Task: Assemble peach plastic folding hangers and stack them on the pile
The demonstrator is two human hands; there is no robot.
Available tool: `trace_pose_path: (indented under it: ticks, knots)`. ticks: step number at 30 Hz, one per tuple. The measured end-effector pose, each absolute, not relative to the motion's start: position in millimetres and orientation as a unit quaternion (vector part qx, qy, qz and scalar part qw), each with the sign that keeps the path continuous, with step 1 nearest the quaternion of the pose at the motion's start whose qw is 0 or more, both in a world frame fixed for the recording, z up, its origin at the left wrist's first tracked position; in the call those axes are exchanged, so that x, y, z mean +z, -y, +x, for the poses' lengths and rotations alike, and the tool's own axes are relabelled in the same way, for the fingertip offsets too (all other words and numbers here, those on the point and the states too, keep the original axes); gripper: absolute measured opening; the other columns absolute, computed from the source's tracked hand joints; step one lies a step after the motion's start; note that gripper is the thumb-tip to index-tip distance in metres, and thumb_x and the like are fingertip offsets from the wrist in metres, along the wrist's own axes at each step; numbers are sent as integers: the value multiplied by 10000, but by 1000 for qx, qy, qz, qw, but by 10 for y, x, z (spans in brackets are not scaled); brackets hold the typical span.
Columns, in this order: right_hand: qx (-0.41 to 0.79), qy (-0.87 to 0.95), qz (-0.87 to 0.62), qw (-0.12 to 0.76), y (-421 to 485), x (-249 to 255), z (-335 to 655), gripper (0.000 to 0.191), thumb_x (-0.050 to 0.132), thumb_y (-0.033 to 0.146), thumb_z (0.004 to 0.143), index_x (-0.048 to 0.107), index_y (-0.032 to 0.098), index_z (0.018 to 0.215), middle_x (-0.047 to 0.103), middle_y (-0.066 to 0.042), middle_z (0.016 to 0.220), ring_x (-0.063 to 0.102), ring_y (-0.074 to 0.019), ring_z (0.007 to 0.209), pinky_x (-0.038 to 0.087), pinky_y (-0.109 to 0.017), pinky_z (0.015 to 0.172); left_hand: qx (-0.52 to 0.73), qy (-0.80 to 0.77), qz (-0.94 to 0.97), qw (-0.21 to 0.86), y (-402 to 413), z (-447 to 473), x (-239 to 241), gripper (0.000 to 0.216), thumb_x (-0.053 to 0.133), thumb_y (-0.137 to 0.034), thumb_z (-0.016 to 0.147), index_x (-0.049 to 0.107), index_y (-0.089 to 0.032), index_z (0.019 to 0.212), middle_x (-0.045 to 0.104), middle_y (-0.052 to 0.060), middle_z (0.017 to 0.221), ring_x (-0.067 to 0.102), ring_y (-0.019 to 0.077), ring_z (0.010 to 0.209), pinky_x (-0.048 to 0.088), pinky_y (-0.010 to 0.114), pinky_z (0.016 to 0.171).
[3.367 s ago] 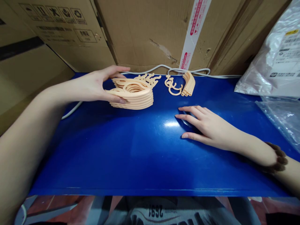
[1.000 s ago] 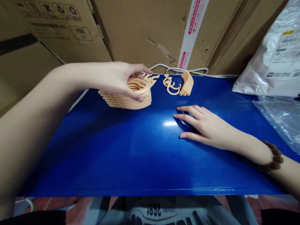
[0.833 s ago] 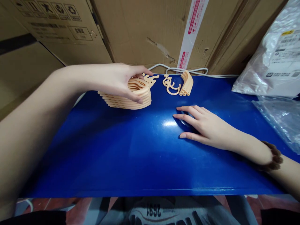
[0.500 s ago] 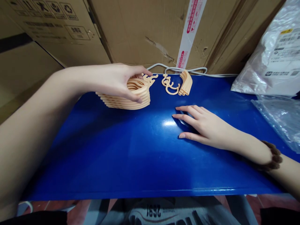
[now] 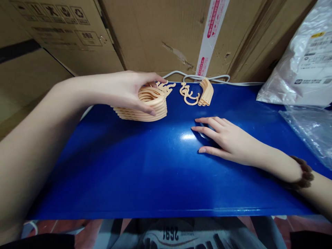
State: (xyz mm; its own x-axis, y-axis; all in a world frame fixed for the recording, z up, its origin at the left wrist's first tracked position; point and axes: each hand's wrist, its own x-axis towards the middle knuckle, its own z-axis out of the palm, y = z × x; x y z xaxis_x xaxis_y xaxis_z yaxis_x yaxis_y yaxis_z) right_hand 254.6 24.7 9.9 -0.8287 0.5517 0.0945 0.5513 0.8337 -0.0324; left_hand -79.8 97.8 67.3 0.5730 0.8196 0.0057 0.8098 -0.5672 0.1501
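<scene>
A stack of beige plastic clothes hangers [image 5: 158,108] lies at the back left of the blue table, hooks pointing right. My left hand [image 5: 131,90] is over the stack's left part, thumb along the near side and fingers reaching over the far side. Its thumb and fingers are spread apart, not closed round the hangers. Farther right lie loose beige hooks [image 5: 190,98] and a small pile of curved beige hanger arms [image 5: 206,91]. My right hand [image 5: 225,138] rests on the tabletop with fingers stretched out, holding nothing.
The blue table [image 5: 155,173] backs onto large cardboard boxes [image 5: 160,34]. A white cable [image 5: 220,77] runs along its rear edge. On the right sit a white plastic parcel bag [image 5: 301,65] and a clear plastic bag [image 5: 311,128].
My left hand has drawn back slightly to the left over the hanger stack, baring a little more of its top. The right hand stays where it was.
</scene>
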Motion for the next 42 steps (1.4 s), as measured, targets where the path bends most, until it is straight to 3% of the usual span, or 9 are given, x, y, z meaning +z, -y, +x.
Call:
trace_pose_path:
  ticks: [15,22,34,42]
  knots:
    - [3,956,-289,51,-247,101,2549,602,439,586,965,518,177,1400,497,-166,1439,520,-306,1243,439,-487,1014,36,-466,881,74,-989,-792,671,914,622,-730,702,364,-333,1483,557,-50,1335,594,257,1170,447,368,1027]
    - [9,956,-289,52,-238,119,2551,592,459,577,960,519,183,1398,497,-172,1441,524,-313,1240,440,-499,1013,47,-463,882,80,-956,-753,691,855,664,-682,734,404,-317,1462,601,-11,1317,629,256,1095,484,377,976]
    - [6,955,-291,51,-237,121,2543,597,449,578,963,522,175,1396,498,-173,1441,524,-312,1244,437,-493,1017,34,-457,885,77,-950,-749,677,861,668,-669,737,371,-333,1472,553,-3,1391,588,272,1197,450,385,1028]
    - [8,956,-288,54,-233,121,2543,582,456,571,963,528,182,1390,503,-178,1437,534,-319,1229,444,-507,1003,11,-475,877,69,-971,-761,646,897,701,-634,722,347,-342,1492,580,18,1369,612,282,1145,477,397,968]
